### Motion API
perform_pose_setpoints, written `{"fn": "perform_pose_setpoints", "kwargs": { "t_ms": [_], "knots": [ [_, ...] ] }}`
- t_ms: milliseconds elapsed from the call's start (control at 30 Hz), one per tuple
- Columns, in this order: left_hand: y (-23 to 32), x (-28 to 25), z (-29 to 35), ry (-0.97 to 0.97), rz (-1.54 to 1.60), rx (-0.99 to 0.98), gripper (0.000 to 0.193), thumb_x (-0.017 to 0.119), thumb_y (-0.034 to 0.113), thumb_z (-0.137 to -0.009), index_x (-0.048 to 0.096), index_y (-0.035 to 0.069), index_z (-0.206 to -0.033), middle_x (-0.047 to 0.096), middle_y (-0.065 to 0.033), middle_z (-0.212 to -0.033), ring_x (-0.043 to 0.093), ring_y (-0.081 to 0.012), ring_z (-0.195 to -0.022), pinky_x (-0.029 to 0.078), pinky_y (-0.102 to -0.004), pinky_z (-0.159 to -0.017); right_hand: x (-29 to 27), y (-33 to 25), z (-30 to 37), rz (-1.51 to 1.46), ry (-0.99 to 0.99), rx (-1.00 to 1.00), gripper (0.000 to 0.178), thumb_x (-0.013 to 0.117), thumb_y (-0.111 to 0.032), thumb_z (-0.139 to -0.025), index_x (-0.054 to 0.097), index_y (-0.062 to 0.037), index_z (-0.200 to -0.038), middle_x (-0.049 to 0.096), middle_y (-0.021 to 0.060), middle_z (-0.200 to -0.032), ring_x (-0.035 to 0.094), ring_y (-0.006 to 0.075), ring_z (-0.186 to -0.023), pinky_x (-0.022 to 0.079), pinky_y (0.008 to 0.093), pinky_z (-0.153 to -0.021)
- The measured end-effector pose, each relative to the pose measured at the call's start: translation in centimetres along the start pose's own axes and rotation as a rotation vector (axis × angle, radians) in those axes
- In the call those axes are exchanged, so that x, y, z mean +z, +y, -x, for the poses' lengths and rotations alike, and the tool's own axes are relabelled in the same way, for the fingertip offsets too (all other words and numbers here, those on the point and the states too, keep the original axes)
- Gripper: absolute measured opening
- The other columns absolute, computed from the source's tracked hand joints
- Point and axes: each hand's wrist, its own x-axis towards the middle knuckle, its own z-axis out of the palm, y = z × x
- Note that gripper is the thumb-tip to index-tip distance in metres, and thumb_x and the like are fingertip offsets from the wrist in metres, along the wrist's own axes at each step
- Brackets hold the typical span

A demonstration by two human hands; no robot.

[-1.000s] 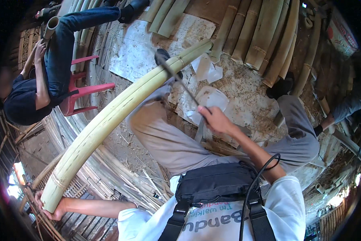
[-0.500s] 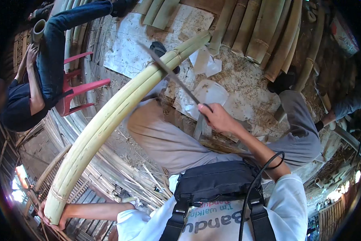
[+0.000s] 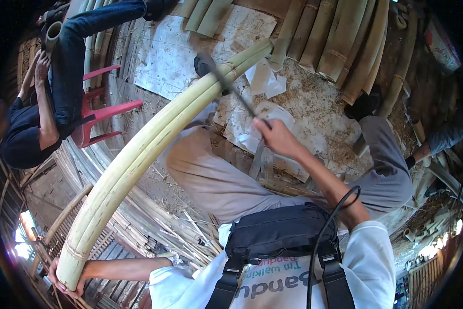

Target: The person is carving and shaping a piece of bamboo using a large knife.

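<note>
Firmly, the left hand (image 3: 82,282) wraps the near end of a long bamboo pole (image 3: 144,141), smooth, pale yellow-green, grooved lengthwise and ringed by raised nodes. It slants across the view, passing above the soft grey trousers (image 3: 216,177). The right hand (image 3: 275,137) is closed round the handle of a slim dark blade (image 3: 237,97), motion-blurred, crossing the pole near its far end; contact is unclear. Browner, rounded bamboo lengths (image 3: 337,44) lie beyond.

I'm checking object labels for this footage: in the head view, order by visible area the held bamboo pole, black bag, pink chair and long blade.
1. Bamboo pole
2. Black bag, though nearness may enlarge it
3. Pink chair, partly hidden
4. Blade, blurred
</note>
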Motion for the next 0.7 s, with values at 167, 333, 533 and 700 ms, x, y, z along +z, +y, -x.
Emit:
{"fn": "perform_pose_setpoints", "kwargs": {
  "t_ms": [167,333,533,700],
  "knots": [
    [0.3,1.0,-1.1,0.06,0.591,-0.101,0.015,0.071,0.022,-0.052,0.059,0.02,-0.058,0.062,0.0091,-0.061,0.057,-0.0033,-0.054,0.048,-0.0191,-0.059,-4.7,1.0,-2.4,-0.223,0.233,0.33,0.061,0.05,-0.058,-0.091,0.046,-0.0062,-0.061,0.042,0.0021,-0.048,0.043,0.0141,-0.037,0.034,0.0293,-0.035],
    [-3.1,5.1,0.8,-0.213,1.211,-0.119,0.01,0.073,0.004,-0.062,0.065,0.008,-0.065,0.067,-0.0035,-0.066,0.066,-0.0128,-0.06,0.057,-0.0265,-0.061,-4.3,0.3,3.1,-0.236,0.057,0.248,0.06,0.047,-0.057,-0.093,0.048,-0.0048,-0.063,0.042,0.0012,-0.048,0.043,0.0123,-0.039,0.036,0.029,-0.037],
    [-5.7,8.1,1.8,-0.327,1.439,-0.216,0.004,0.067,-0.002,-0.068,0.068,0.001,-0.071,0.068,-0.0084,-0.069,0.067,-0.0168,-0.062,0.055,-0.0275,-0.063,-1.8,-1.3,4.9,-0.016,-0.111,-0.022,0.066,0.046,-0.059,-0.093,0.048,-0.0034,-0.058,0.044,0.0028,-0.048,0.046,0.0123,-0.04,0.037,0.0288,-0.039],
    [-4.8,6.4,-0.1,-0.331,1.168,-0.173,0.006,0.065,0.001,-0.071,0.068,-0.001,-0.076,0.067,-0.012,-0.074,0.066,-0.0217,-0.067,0.054,-0.0318,-0.067,-7.6,-3.3,1.2,-0.025,0.064,0.328,0.069,0.045,-0.062,-0.092,0.047,-0.0042,-0.055,0.044,0.0031,-0.047,0.047,0.0129,-0.038,0.037,0.0286,-0.037]
  ]
}}
